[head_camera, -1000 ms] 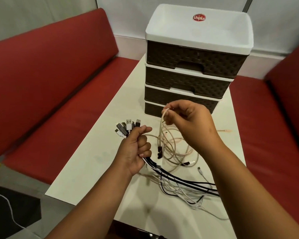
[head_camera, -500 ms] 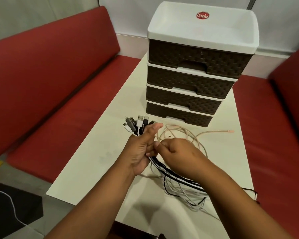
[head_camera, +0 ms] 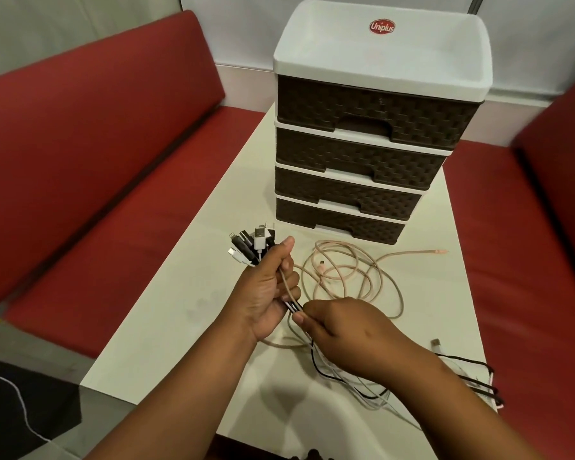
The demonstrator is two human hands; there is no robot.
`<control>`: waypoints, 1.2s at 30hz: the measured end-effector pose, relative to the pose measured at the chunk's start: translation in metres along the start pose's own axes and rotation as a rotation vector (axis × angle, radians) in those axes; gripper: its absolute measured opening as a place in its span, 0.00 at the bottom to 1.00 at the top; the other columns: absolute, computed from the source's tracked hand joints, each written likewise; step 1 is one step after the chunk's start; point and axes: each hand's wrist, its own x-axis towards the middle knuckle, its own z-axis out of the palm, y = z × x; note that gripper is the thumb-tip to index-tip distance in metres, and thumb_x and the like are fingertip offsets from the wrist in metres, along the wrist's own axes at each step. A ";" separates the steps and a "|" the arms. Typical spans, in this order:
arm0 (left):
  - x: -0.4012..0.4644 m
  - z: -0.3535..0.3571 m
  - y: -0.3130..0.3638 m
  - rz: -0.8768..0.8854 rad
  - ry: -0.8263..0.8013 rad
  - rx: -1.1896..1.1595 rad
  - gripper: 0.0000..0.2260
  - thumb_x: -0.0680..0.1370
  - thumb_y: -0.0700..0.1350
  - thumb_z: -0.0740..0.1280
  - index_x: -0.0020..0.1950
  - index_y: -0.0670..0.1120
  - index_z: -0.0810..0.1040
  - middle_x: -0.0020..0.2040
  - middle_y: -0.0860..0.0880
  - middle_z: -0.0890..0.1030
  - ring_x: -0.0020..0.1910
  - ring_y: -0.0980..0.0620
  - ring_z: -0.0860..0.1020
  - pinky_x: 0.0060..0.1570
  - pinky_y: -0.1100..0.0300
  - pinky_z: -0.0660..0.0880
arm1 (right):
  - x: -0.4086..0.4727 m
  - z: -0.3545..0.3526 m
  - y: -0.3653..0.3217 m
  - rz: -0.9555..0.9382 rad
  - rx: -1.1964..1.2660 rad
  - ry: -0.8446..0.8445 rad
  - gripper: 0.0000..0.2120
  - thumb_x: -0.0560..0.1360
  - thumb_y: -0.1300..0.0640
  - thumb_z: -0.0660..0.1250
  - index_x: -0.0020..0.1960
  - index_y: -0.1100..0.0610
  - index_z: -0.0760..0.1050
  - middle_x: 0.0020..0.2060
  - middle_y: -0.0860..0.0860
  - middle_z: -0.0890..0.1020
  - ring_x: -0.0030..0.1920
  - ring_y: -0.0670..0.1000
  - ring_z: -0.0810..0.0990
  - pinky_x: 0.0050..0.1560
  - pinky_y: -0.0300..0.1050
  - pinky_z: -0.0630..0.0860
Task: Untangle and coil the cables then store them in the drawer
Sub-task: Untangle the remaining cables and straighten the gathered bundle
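Left hand (head_camera: 266, 293) fisted around cable bundle (head_camera: 289, 302), connector ends (head_camera: 251, 245) fanned above thumb. Right hand (head_camera: 342, 330) pinching strands just below left fist. Pink cable (head_camera: 356, 280) loosely looped on white surface (head_camera: 166, 313), beside hands. Drawer unit (head_camera: 372, 154) behind, all four drawers closed. Black and white cable tails (head_camera: 475, 376) trailing right.

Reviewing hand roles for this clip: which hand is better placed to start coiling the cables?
Probably the right hand: it pinches the cable strands just below the left hand, free to run along them. The left is clamped around the bundle under the connectors, so it serves as anchor.
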 end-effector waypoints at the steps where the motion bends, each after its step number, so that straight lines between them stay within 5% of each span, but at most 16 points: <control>1: 0.000 0.002 0.001 -0.004 -0.015 -0.001 0.17 0.73 0.53 0.68 0.30 0.48 0.67 0.24 0.54 0.61 0.20 0.58 0.57 0.23 0.65 0.56 | 0.001 0.002 0.000 -0.007 0.002 0.011 0.19 0.81 0.41 0.51 0.38 0.51 0.65 0.31 0.50 0.73 0.37 0.54 0.75 0.38 0.49 0.68; 6: 0.006 -0.004 0.006 0.037 -0.056 -0.090 0.23 0.79 0.58 0.61 0.28 0.48 0.64 0.26 0.52 0.59 0.23 0.57 0.57 0.27 0.63 0.57 | 0.002 -0.002 0.017 0.016 0.206 -0.020 0.20 0.79 0.39 0.57 0.35 0.51 0.68 0.30 0.49 0.74 0.33 0.47 0.73 0.38 0.50 0.71; 9: 0.012 -0.014 0.012 0.048 -0.072 -0.192 0.24 0.80 0.58 0.59 0.28 0.49 0.63 0.26 0.52 0.60 0.24 0.58 0.58 0.26 0.66 0.58 | -0.001 -0.028 0.056 0.061 0.495 0.071 0.20 0.75 0.38 0.62 0.34 0.52 0.72 0.27 0.44 0.72 0.29 0.42 0.69 0.33 0.39 0.68; 12: 0.017 -0.023 0.018 0.068 -0.072 -0.279 0.25 0.81 0.58 0.58 0.27 0.48 0.64 0.25 0.53 0.61 0.23 0.58 0.59 0.26 0.67 0.56 | -0.011 -0.063 0.095 0.071 0.666 0.176 0.24 0.71 0.34 0.66 0.37 0.56 0.77 0.29 0.51 0.73 0.30 0.47 0.69 0.31 0.38 0.68; 15: 0.022 -0.031 0.022 0.082 -0.097 -0.360 0.25 0.81 0.58 0.58 0.27 0.48 0.65 0.25 0.53 0.63 0.23 0.59 0.62 0.28 0.67 0.57 | -0.020 -0.082 0.123 0.056 0.748 0.180 0.20 0.73 0.42 0.68 0.40 0.61 0.78 0.28 0.50 0.74 0.30 0.48 0.70 0.33 0.43 0.70; 20: 0.027 -0.036 0.031 0.137 -0.066 -0.381 0.24 0.81 0.57 0.58 0.27 0.49 0.65 0.27 0.53 0.64 0.25 0.58 0.63 0.29 0.66 0.61 | -0.025 -0.087 0.134 0.043 0.832 0.233 0.30 0.63 0.32 0.74 0.41 0.60 0.79 0.29 0.50 0.74 0.29 0.47 0.71 0.31 0.36 0.72; 24: 0.025 -0.031 0.032 0.123 -0.037 -0.429 0.23 0.81 0.57 0.59 0.27 0.48 0.65 0.28 0.54 0.70 0.38 0.55 0.79 0.37 0.64 0.75 | -0.012 -0.091 0.111 -0.060 1.074 0.274 0.19 0.72 0.41 0.69 0.44 0.58 0.76 0.27 0.48 0.67 0.27 0.46 0.64 0.33 0.40 0.64; 26: 0.024 -0.025 0.031 0.110 -0.049 -0.483 0.23 0.81 0.56 0.59 0.28 0.48 0.64 0.25 0.54 0.68 0.34 0.57 0.79 0.44 0.60 0.80 | -0.002 -0.099 0.090 -0.103 1.218 0.262 0.12 0.78 0.49 0.63 0.46 0.59 0.74 0.27 0.47 0.63 0.26 0.46 0.60 0.34 0.42 0.61; 28: 0.025 -0.022 0.031 0.075 -0.115 -0.549 0.23 0.82 0.55 0.60 0.28 0.48 0.64 0.23 0.54 0.65 0.23 0.60 0.71 0.35 0.64 0.79 | 0.002 -0.114 0.069 -0.149 1.306 0.231 0.09 0.81 0.57 0.57 0.48 0.60 0.73 0.28 0.49 0.63 0.25 0.46 0.59 0.33 0.43 0.59; 32: 0.031 -0.025 0.036 0.051 -0.247 -0.563 0.24 0.83 0.54 0.58 0.28 0.48 0.64 0.20 0.53 0.63 0.20 0.60 0.57 0.21 0.70 0.64 | -0.007 -0.146 0.059 -0.241 1.179 0.191 0.08 0.79 0.60 0.60 0.49 0.64 0.75 0.28 0.52 0.62 0.25 0.48 0.58 0.33 0.49 0.54; 36: 0.033 -0.041 0.047 0.089 -0.270 -0.518 0.24 0.83 0.54 0.56 0.27 0.48 0.65 0.20 0.53 0.63 0.20 0.59 0.56 0.19 0.67 0.59 | -0.023 -0.164 0.091 -0.085 0.820 0.132 0.16 0.71 0.53 0.73 0.47 0.66 0.78 0.25 0.52 0.68 0.24 0.45 0.63 0.25 0.37 0.61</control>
